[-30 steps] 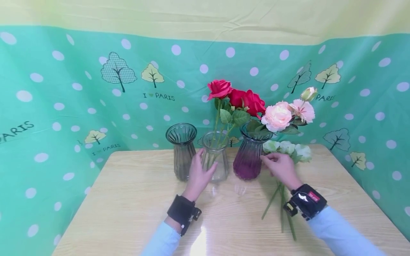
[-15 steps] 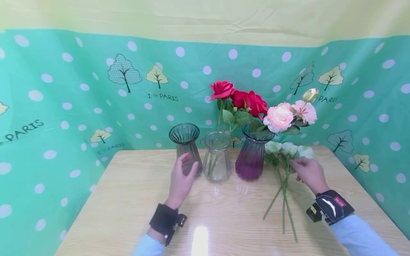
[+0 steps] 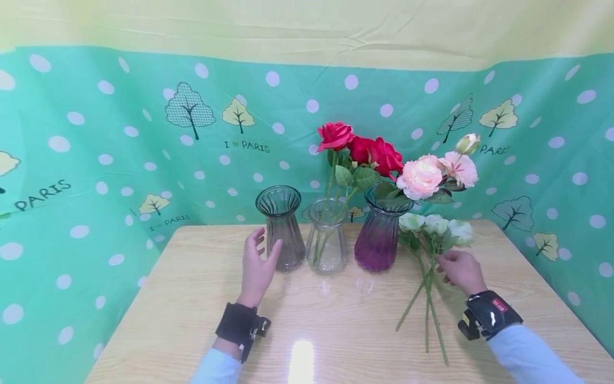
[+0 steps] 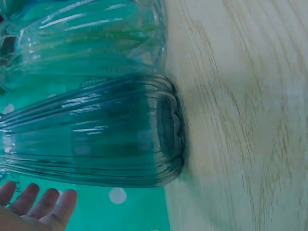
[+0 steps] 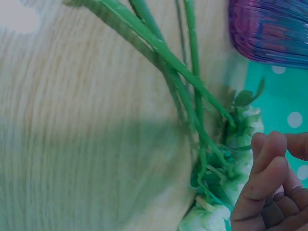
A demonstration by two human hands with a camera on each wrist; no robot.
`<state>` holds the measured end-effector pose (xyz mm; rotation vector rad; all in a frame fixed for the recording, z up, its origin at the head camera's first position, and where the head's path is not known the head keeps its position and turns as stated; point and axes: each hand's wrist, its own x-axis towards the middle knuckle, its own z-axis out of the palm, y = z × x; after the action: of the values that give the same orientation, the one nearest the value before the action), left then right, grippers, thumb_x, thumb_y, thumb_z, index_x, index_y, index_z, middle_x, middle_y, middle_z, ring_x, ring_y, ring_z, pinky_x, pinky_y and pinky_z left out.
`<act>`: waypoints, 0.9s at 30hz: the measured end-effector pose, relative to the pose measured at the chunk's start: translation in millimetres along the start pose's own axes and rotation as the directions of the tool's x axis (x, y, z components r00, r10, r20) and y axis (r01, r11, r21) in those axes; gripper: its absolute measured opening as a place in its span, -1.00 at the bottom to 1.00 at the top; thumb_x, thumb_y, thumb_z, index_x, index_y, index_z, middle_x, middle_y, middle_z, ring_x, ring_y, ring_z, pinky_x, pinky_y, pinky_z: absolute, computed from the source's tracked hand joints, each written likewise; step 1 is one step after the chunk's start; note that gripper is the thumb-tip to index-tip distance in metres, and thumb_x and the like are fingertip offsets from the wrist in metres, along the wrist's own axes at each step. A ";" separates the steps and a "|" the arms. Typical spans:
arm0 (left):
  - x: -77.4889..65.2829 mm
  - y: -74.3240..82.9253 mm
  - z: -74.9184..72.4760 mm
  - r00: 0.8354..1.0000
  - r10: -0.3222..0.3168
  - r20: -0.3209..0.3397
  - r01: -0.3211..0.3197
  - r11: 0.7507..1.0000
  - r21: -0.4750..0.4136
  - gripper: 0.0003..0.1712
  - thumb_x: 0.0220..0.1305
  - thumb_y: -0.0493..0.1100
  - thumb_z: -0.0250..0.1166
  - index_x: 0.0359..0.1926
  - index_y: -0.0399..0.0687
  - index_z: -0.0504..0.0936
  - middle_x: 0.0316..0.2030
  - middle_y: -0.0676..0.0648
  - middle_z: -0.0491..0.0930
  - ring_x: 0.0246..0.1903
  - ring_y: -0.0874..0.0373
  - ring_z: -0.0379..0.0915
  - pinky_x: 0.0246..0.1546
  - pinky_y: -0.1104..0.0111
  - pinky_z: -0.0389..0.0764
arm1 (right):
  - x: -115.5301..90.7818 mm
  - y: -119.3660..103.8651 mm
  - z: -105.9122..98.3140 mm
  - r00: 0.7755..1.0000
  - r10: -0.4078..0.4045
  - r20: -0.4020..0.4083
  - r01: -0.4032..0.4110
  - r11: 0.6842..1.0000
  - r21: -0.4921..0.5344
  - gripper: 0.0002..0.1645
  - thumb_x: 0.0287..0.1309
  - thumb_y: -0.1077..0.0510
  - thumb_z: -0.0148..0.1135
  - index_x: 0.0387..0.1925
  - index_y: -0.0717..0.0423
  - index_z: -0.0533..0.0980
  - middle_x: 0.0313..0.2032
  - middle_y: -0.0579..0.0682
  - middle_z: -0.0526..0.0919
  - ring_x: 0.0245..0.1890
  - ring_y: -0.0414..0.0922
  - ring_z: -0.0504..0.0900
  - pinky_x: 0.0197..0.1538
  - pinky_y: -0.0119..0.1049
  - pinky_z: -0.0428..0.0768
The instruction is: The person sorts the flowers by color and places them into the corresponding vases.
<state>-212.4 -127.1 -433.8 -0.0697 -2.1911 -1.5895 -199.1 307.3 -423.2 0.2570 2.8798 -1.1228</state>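
My left hand (image 3: 256, 261) hovers open just left of the empty grey ribbed vase (image 3: 281, 226), fingers spread and not gripping it. In the left wrist view the grey vase (image 4: 96, 139) fills the frame, with my fingertips (image 4: 41, 207) apart from it. My right hand (image 3: 460, 269) lies by the stems of the white flowers (image 3: 436, 226), which rest flat on the table. Its fingers (image 5: 264, 178) are loosely curled beside the green stems (image 5: 192, 110) and hold nothing.
A clear vase (image 3: 328, 237) holds red roses (image 3: 357, 146). Beside it, a purple vase (image 3: 379, 237) holds pink flowers (image 3: 434, 173). All three vases stand in a row at the back of the wooden table (image 3: 192, 320). A green dotted cloth (image 3: 96, 160) hangs behind.
My left hand left the clear vase and moved left to the grey vase. My right hand moved right, from the purple vase to the white flowers' stems.
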 end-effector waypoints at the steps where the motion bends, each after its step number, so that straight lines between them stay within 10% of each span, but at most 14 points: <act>1: 1.5 -2.1 0.7 1.000 -0.015 0.014 0.015 1.000 0.002 -0.22 0.23 0.04 0.24 0.32 -0.23 0.15 0.26 -0.21 0.26 0.23 -0.11 0.22 0.22 0.00 0.39 | 2.1 1.2 2.1 1.000 0.002 0.008 -0.002 1.000 -0.002 -0.39 0.33 -0.05 -0.05 -0.06 0.52 0.44 -0.36 0.26 0.66 -0.60 -0.17 0.56 -0.53 -0.31 0.54; 10: 7.1 -9.4 6.5 0.997 -0.044 0.062 0.043 0.999 0.021 -0.10 0.21 0.20 0.20 0.38 -0.18 0.05 0.34 -0.20 0.15 0.32 -0.10 0.12 0.29 0.00 0.32 | 15.0 -3.4 17.7 0.999 -0.014 0.053 0.016 0.999 -0.039 -0.40 0.27 0.01 0.01 0.00 0.55 0.41 -0.69 0.04 0.56 -0.70 -0.13 0.51 -0.55 -0.32 0.48; 27: 13.6 -13.9 7.8 0.997 0.051 0.055 -0.055 0.996 0.070 -0.33 0.47 0.09 -0.24 0.40 -0.25 0.02 0.36 -0.29 0.11 0.34 -0.14 0.11 0.31 -0.01 0.29 | 27.4 -3.3 31.8 0.998 -0.041 0.047 0.046 0.993 -0.105 -0.53 0.21 0.11 -0.01 -0.15 0.51 0.52 -0.72 -0.02 0.50 -0.70 -0.14 0.45 -0.58 -0.33 0.39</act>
<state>-231.1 -127.6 -443.1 -0.1491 -2.2656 -1.4952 -227.4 287.2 -447.1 0.1636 2.9068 -0.9645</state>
